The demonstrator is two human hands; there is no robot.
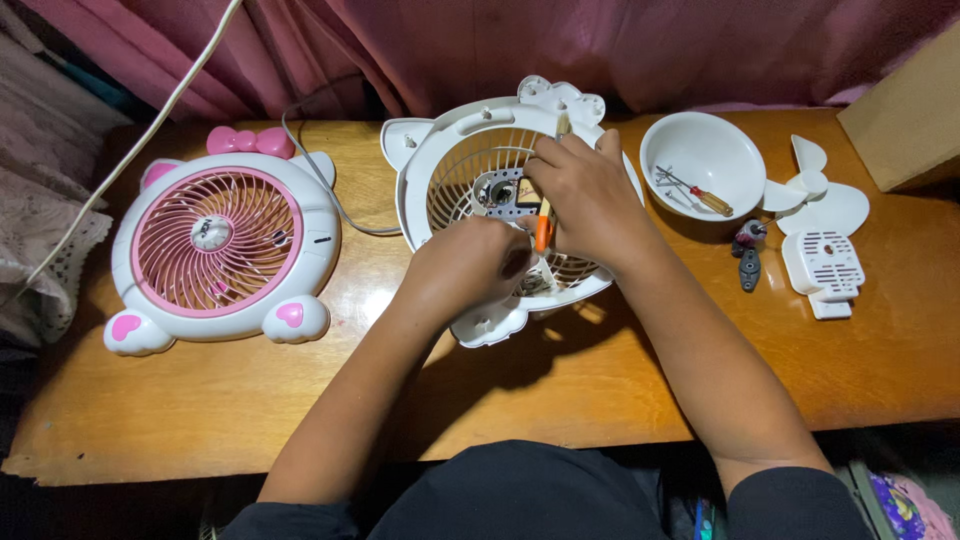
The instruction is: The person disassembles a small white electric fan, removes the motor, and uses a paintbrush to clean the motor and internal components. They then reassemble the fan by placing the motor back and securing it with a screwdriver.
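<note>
wooden table (200, 420) bears everything | pink-and-white fan (222, 252) lies flat at left | opened white fan housing (440, 150) sits centre, propped up | left hand (470, 262) curled around its lower grille | right hand (585, 195) pinching orange-handled screwdriver (542, 232) inside housing | white bowl (700, 160) at right

fan housing (455, 150) centre: behind hands | screwdriver (542, 232) tip: hidden
</note>
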